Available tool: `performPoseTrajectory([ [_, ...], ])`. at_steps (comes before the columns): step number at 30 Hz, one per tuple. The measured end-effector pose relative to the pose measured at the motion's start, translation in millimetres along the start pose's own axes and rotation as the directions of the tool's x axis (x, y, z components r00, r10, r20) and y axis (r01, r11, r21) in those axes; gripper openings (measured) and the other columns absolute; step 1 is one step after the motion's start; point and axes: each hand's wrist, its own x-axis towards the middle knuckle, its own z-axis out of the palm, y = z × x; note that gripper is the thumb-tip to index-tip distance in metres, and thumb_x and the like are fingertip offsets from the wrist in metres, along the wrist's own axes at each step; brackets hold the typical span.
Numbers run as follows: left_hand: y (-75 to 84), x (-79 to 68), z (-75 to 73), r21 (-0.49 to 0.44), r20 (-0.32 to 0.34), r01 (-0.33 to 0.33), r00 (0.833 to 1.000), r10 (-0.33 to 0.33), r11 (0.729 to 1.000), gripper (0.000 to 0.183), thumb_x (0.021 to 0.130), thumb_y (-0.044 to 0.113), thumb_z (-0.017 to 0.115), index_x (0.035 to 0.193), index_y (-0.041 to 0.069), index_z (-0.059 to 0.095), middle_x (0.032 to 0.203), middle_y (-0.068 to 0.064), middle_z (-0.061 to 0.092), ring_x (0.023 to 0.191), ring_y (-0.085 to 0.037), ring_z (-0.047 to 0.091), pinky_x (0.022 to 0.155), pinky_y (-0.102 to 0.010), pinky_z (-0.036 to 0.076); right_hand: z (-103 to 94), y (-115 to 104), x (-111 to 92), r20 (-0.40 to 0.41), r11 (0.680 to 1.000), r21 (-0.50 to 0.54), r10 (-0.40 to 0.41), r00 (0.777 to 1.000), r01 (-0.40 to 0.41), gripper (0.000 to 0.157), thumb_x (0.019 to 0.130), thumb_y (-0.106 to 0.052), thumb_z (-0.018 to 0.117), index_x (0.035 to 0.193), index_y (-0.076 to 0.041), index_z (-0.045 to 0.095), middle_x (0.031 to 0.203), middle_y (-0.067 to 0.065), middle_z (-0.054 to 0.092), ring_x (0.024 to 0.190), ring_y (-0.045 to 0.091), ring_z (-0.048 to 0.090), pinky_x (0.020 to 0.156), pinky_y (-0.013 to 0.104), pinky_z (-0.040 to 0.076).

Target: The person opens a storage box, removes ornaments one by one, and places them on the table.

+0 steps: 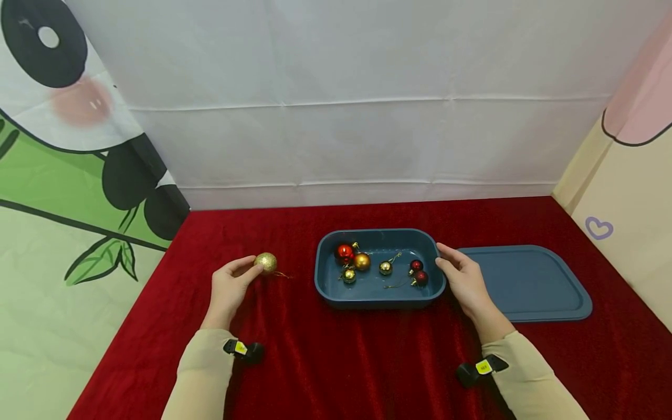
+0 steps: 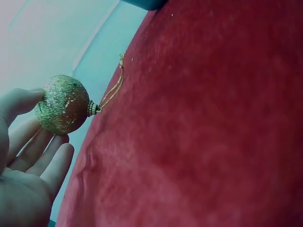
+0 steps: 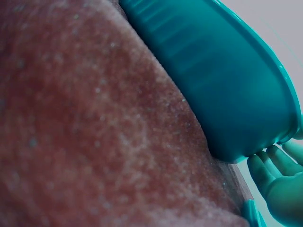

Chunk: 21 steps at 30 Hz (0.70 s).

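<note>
My left hand (image 1: pixel 231 289) pinches a glittery gold Christmas ball (image 1: pixel 266 263) between thumb and fingers, left of the blue box. In the left wrist view the ball (image 2: pixel 63 105) has a ribbed cap and a gold string loop (image 2: pixel 115 88) hanging free. At the right end of the box (image 1: pixel 378 304), my right hand (image 1: pixel 466 286) holds the rim. Its fingers lie against the outer wall of the box (image 3: pixel 227 90) in the right wrist view. Inside the box are several smaller balls: a bright red one (image 1: pixel 344 252), gold ones (image 1: pixel 362 261) and dark red ones (image 1: pixel 421 278).
A flat blue lid (image 1: pixel 535 286) lies right of the box, partly behind the right hand. Red velvet cloth (image 1: pixel 336 361) covers the table. A white fabric backdrop (image 1: pixel 367 146) rises behind, with printed cartoon panels at both sides.
</note>
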Motion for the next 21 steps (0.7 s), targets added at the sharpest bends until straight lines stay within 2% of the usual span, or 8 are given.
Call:
performPoseTrajectory([
  [7, -5.7, 1.6, -2.9, 0.017, 0.028, 0.014, 0.999, -0.014, 1.0, 0.047, 0.085, 0.028, 0.071, 0.125, 0.006, 0.06, 0.11, 0.0, 0.066, 0.086, 0.011, 0.057, 0.074, -0.011, 0.047, -0.6, -0.8, -1.1, 0.002, 1.0, -0.007, 0.004, 1.0, -0.004, 0.05, 0.098, -0.025, 0.05, 0.144, -0.009, 0.04, 0.143, 0.014, 0.045, 0.128, 0.021, 0.043, 0.084, 0.004, 0.04],
  [15, -4.3, 0.0, -4.3, 0.023, 0.036, 0.0, 0.999, -0.001, 1.0, 0.046, 0.088, 0.024, 0.067, 0.129, 0.004, 0.056, 0.128, -0.016, 0.058, 0.088, 0.013, 0.053, 0.075, -0.008, 0.045, -0.7, 0.2, -0.9, 0.007, 1.0, -0.012, 0.001, 1.0, -0.001, 0.05, 0.098, -0.026, 0.05, 0.144, -0.009, 0.039, 0.144, 0.014, 0.044, 0.131, 0.025, 0.041, 0.085, 0.004, 0.039],
  [18, -4.2, -0.5, -4.8, 0.03, 0.029, -0.005, 1.0, 0.004, 1.0, 0.048, 0.089, 0.025, 0.066, 0.131, 0.005, 0.054, 0.131, -0.016, 0.056, 0.101, 0.003, 0.055, 0.075, -0.006, 0.043, -0.8, 0.6, -0.7, 0.007, 1.0, -0.014, -0.002, 1.0, 0.002, 0.051, 0.098, -0.027, 0.05, 0.144, -0.009, 0.039, 0.144, 0.014, 0.044, 0.13, 0.025, 0.041, 0.085, 0.004, 0.04],
  [21, -4.5, -0.6, -5.1, 0.021, 0.022, -0.01, 1.0, 0.01, 1.0, 0.052, 0.088, 0.027, 0.066, 0.133, 0.005, 0.052, 0.134, -0.015, 0.055, 0.117, -0.012, 0.055, 0.076, -0.004, 0.041, -0.8, 0.6, -0.2, 0.008, 1.0, -0.015, -0.003, 1.0, 0.003, 0.05, 0.098, -0.027, 0.05, 0.144, -0.009, 0.039, 0.143, 0.013, 0.045, 0.129, 0.024, 0.042, 0.085, 0.004, 0.04],
])
